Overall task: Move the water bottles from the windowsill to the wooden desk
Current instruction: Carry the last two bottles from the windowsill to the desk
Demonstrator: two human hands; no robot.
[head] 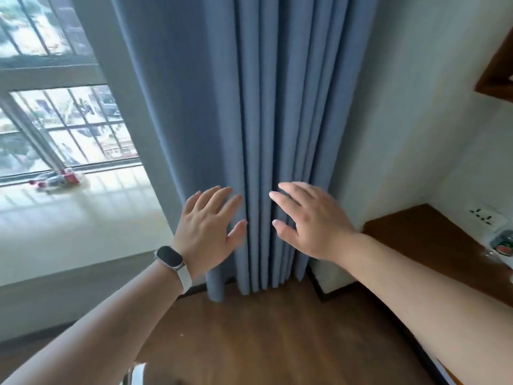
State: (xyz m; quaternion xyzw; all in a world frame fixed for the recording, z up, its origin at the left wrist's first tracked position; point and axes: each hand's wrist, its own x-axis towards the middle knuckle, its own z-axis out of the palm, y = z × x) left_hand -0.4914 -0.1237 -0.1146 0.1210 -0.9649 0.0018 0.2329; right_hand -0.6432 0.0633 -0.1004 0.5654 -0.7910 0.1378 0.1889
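Water bottles with red labels (57, 180) lie on their sides on the white windowsill (83, 218) at the left, close to the window glass. The wooden desk (422, 245) runs along the right wall, and a clear bottle with a red label (502, 245) rests on it at the far right edge, partly cut off. My left hand (211, 226), with a watch on its wrist, and my right hand (308, 220) are both held out with fingers spread in front of the blue curtain (263, 120). Neither hand holds anything.
The blue curtain hangs to the floor between the windowsill and the desk. A white wall socket (484, 215) sits above the desk. A brown wooden shelf corner (497, 79) juts out at the upper right. Brown wood floor (263, 337) lies below.
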